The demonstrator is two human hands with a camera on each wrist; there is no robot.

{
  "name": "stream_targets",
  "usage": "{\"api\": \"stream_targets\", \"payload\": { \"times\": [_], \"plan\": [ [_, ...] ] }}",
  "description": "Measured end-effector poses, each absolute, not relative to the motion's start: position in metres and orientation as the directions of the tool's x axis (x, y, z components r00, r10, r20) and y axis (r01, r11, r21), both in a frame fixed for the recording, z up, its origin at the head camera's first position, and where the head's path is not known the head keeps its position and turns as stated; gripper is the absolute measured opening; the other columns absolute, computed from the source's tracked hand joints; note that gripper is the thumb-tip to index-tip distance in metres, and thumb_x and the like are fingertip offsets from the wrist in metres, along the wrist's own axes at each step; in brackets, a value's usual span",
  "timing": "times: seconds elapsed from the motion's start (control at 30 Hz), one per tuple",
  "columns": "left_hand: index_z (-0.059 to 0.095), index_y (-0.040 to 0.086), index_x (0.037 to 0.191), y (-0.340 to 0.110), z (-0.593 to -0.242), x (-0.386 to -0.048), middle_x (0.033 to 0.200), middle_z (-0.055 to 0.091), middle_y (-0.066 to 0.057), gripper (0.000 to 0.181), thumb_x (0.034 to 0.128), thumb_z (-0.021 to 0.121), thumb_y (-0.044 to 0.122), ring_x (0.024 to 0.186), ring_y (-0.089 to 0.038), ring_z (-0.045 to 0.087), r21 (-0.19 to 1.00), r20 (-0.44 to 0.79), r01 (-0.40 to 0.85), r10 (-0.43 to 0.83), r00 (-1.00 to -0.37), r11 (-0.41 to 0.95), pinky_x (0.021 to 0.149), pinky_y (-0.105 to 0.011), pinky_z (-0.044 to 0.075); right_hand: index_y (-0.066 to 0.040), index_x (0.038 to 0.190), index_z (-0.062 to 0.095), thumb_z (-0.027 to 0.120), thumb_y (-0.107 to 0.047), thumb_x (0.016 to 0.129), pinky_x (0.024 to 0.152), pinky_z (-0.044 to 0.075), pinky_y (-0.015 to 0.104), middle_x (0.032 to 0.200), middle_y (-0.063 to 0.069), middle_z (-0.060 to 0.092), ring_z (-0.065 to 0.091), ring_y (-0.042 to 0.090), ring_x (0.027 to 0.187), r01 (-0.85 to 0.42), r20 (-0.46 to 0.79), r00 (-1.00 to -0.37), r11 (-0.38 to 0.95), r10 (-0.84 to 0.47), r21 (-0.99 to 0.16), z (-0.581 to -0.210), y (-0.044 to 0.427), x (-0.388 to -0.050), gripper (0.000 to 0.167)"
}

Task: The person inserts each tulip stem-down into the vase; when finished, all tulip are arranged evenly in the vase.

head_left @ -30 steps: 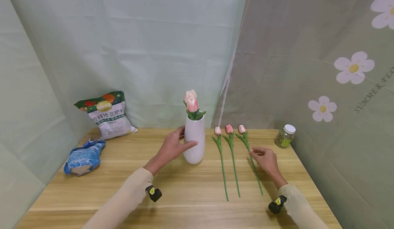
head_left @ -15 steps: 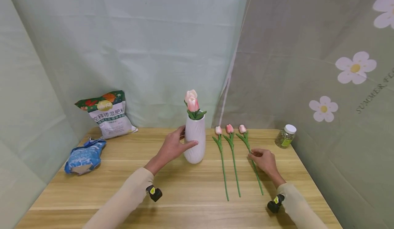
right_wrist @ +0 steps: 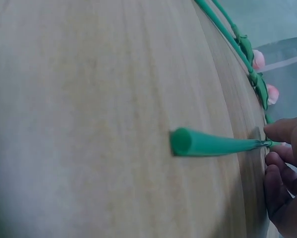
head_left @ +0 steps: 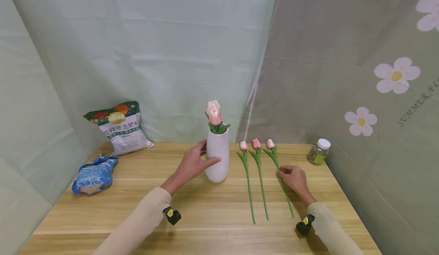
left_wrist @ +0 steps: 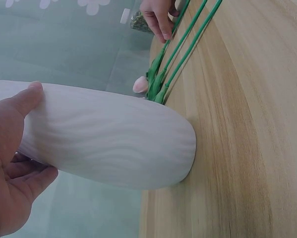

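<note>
A white ribbed vase (head_left: 218,159) stands upright on the table with two pink tulips (head_left: 214,114) in its mouth. My left hand (head_left: 191,164) grips the vase from the left, thumb across its front; the left wrist view shows fingers on both sides of the vase (left_wrist: 113,134). Three tulips lie side by side to the right: a left one (head_left: 247,175), a middle one (head_left: 260,175) and a right one (head_left: 286,196). My right hand (head_left: 295,178) pinches the right tulip's stem below its leaves; the stem's cut end (right_wrist: 182,142) faces the right wrist camera.
A clear jar with a white lid (head_left: 318,152) stands at the back right of the wooden table (head_left: 205,217). At the left are a white and green printed bag (head_left: 125,129) and a blue bag (head_left: 94,174). Fabric curtains (head_left: 192,49) rise behind the table.
My right hand has shifted slightly left onto the right tulip's stem, and its fingers have closed there. The left hand and the vase have kept their places.
</note>
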State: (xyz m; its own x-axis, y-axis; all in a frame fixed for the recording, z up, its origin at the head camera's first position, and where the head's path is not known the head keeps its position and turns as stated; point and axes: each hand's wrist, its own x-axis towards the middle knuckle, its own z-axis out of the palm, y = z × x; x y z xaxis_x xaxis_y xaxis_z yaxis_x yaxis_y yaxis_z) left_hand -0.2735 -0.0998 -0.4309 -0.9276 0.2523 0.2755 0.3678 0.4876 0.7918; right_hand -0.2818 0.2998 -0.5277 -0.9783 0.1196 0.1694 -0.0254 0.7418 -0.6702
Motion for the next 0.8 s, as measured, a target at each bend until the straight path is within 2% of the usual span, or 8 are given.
{"api": "stream_targets", "payload": {
  "times": [0.23, 0.5, 0.8],
  "plan": [
    [0.047, 0.0, 0.148, -0.0987, -0.4308, -0.2733, 0.141, 0.059, -0.02, 0.082, 0.0869, 0.082, 0.041, 0.128, -0.033, 0.061, 0.787, 0.276, 0.367, 0.25, -0.928, 0.496, 0.105, -0.045, 0.054, -0.002, 0.107, 0.079, 0.078, -0.023, 0.09, 0.072, 0.057, 0.039, 0.092, 0.01, 0.077, 0.071, 0.027, 0.087, -0.004, 0.169, -0.976, 0.763, 0.138, -0.647, -0.5281, 0.2982, -0.2834, 0.027],
    [0.047, 0.0, 0.148, -0.0992, -0.4316, -0.2731, 0.141, 0.059, -0.019, 0.081, 0.0875, 0.082, 0.042, 0.128, -0.032, 0.061, 0.788, 0.272, 0.365, 0.252, -0.929, 0.495, 0.106, -0.045, 0.054, -0.002, 0.108, 0.079, 0.076, -0.023, 0.092, 0.082, 0.059, 0.052, 0.102, 0.018, 0.077, 0.071, 0.037, 0.096, 0.013, 0.151, -0.978, 0.763, 0.145, -0.646, -0.5281, 0.2976, -0.283, 0.027],
    [0.047, 0.001, 0.148, -0.0993, -0.4305, -0.2732, 0.142, 0.059, -0.018, 0.082, 0.0873, 0.082, 0.042, 0.128, -0.031, 0.061, 0.786, 0.265, 0.36, 0.252, -0.931, 0.504, 0.106, -0.045, 0.054, -0.001, 0.102, 0.08, 0.075, -0.02, 0.092, 0.083, 0.058, 0.053, 0.099, 0.017, 0.077, 0.071, 0.039, 0.098, 0.034, 0.155, -0.971, 0.751, 0.18, -0.659, -0.5262, 0.297, -0.2835, 0.022]
  ]
}}
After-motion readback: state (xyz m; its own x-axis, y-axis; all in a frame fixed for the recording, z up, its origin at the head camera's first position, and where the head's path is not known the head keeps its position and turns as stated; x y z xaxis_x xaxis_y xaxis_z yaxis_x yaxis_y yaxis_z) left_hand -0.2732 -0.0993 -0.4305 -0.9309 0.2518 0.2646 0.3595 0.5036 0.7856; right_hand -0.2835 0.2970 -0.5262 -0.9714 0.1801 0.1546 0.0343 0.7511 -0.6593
